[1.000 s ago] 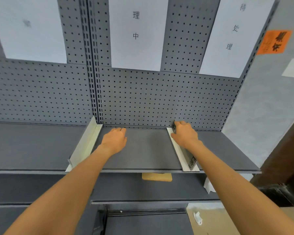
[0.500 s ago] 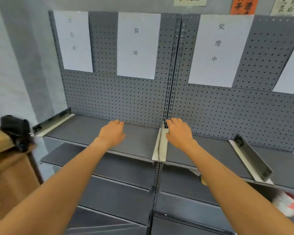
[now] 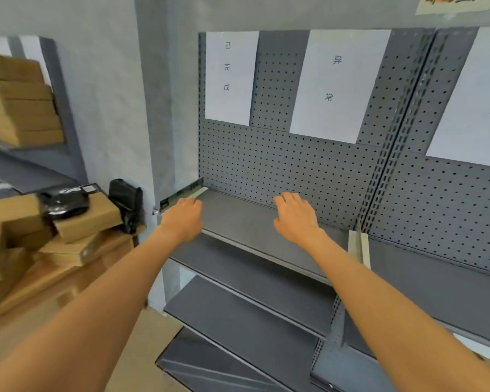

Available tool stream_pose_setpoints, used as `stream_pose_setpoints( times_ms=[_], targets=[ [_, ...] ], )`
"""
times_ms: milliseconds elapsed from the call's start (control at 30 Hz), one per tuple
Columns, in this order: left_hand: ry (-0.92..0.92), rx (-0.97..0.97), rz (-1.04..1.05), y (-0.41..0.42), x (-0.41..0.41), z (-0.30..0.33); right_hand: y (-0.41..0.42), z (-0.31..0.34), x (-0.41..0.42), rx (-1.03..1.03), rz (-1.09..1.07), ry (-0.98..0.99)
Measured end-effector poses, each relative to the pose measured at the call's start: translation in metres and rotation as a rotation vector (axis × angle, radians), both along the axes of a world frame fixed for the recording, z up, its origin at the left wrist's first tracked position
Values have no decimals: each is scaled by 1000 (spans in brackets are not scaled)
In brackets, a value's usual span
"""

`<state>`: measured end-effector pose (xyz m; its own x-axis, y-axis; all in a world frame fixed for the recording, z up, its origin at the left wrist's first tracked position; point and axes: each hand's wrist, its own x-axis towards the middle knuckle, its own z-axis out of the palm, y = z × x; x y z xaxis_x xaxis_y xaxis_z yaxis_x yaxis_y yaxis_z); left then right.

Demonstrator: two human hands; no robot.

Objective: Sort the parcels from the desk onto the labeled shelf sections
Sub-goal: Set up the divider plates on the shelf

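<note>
Two bare forearms reach forward over a grey metal shelf [image 3: 246, 222] backed by pegboard; on that board hang white paper labels, one at the left end [image 3: 229, 77] and one beside it [image 3: 337, 86], with a third cut off at the right edge; a pale upright divider [image 3: 358, 247] closes this bay on the right. Off to the left, well apart from the shelf, a heap of brown cardboard parcels [image 3: 68, 230] is piled on the desk, a black-wrapped packet [image 3: 64, 205] lying on top of it; the boxes lie flat, their long sides angled roughly toward the shelf. Both hands are empty; the left hand [image 3: 183, 220] hovers at the shelf's left front corner with fingers loosely curled, and the right hand [image 3: 296, 217] sits mid-shelf, fingers relaxed and slightly spread, whether touching the surface I cannot tell. No parcel is on the shelf; the pile lies to the left, so the left hand is plainly the nearer one for fetching.
</note>
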<state>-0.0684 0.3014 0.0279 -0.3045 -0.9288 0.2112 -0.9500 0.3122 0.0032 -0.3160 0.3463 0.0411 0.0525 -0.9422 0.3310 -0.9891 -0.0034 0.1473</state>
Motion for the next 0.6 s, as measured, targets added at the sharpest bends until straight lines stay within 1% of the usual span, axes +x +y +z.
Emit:
stream_pose_setpoints(
  times_ms=[267, 467, 600],
  targets=[
    [-50, -5, 95, -80, 41, 5, -101, -4, 40, -15, 88, -66],
    [-36, -37, 91, -140, 41, 1, -169, -14, 52, 1, 127, -82],
    [-33, -24, 89, -171, 60, -10, -202, -23, 70, 36, 158, -90]
  ],
)
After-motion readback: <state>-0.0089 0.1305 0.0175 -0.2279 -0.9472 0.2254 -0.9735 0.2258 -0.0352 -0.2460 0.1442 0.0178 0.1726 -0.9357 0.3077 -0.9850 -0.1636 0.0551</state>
